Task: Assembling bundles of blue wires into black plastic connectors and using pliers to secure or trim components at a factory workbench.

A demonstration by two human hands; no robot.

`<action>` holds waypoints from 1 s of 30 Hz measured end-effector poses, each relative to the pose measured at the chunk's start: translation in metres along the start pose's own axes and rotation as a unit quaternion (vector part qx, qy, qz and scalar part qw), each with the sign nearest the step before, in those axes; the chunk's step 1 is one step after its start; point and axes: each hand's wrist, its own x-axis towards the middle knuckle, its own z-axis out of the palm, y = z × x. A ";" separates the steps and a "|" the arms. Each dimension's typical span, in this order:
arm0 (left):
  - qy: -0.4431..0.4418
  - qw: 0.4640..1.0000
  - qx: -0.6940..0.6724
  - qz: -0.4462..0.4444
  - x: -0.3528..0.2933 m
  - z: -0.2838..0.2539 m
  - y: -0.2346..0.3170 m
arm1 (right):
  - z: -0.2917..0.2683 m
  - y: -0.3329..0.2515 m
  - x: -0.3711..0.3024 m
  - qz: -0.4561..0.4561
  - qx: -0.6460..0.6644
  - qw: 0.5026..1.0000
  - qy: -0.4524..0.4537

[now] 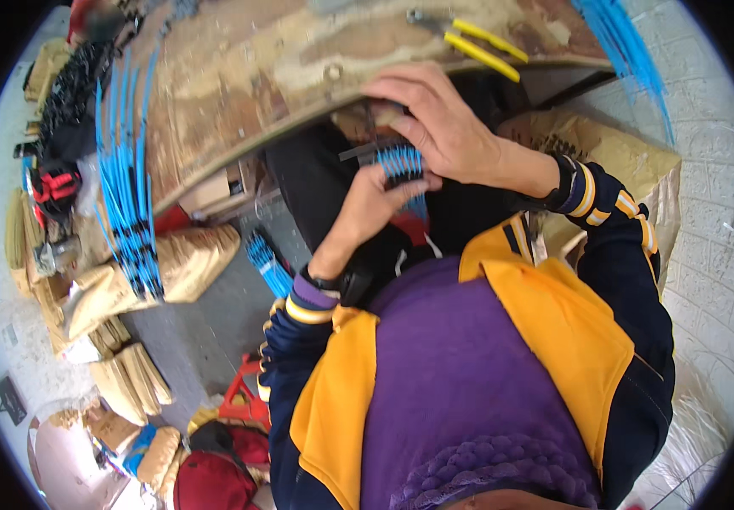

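Observation:
My left hand point(371, 204) is closed round a bundle of blue cables point(400, 161), just below the workbench's near edge. The bundle's blue strands lie side by side like ribs over a black part, and more blue hangs below my fingers. Just above and right of it, my right hand point(445, 127) has its fingers bent and its thumb turned inward. Whatever sits between those fingers is too small or hidden to name. Thin dark bars point(357, 153) stick out beside the bundle; I cannot tell what they belong to.
Yellow-handled pliers point(486, 49) lie on the worn wooden workbench point(273, 59). Blue cables with black ends point(133, 187) hang over its left side, and more blue strands point(626, 51) lie at the far right. Another blue bundle point(268, 262), brown paper sacks point(188, 263) and a red stool point(246, 395) are lower left.

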 end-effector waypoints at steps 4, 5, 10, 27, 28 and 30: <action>0.028 0.998 -0.048 0.006 0.013 -0.013 0.016 | -0.023 0.083 0.065 -0.035 -0.126 0.991 -0.012; 0.049 0.996 -0.070 0.013 0.017 -0.016 0.021 | -0.024 0.105 0.079 -0.041 -0.133 0.990 -0.006; 0.097 0.983 -0.147 0.053 0.038 -0.021 0.059 | -0.005 0.170 0.119 0.007 -0.174 0.961 -0.214; 0.085 0.990 -0.068 0.092 0.035 -0.019 0.080 | 0.012 0.192 0.142 0.088 -0.143 0.950 -0.263; 0.080 0.990 -0.055 0.098 0.033 -0.019 0.077 | 0.012 0.190 0.145 0.084 -0.145 0.951 -0.261; 0.078 0.991 -0.042 0.105 0.028 -0.018 0.074 | 0.014 0.189 0.152 0.088 -0.137 0.935 -0.316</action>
